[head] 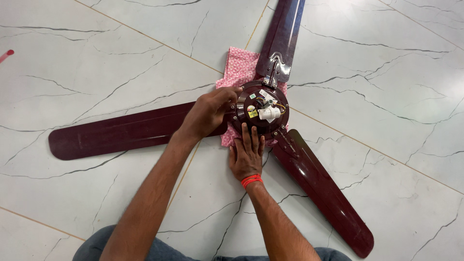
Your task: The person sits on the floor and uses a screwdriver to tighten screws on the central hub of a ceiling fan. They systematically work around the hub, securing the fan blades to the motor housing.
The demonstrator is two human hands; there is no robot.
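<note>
we rest our left hand (pixel 208 115) curled over the root of the left-pointing blade (pixel 121 131), fingertips touching the fan motor hub (pixel 260 110) rim. the hub lies just right of this hand, on a pink cloth (pixel 240 67). our right hand (pixel 247 155) lies flat and open just below the hub, gripping nothing. both hands are equally near.

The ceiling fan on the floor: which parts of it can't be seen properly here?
- Top blade: tip cut off by the head view's upper edge.
- Left blade: root hidden under the left hand.
- Pink cloth: mostly covered by the motor hub.
- Hub wiring: too small to trace.
</note>
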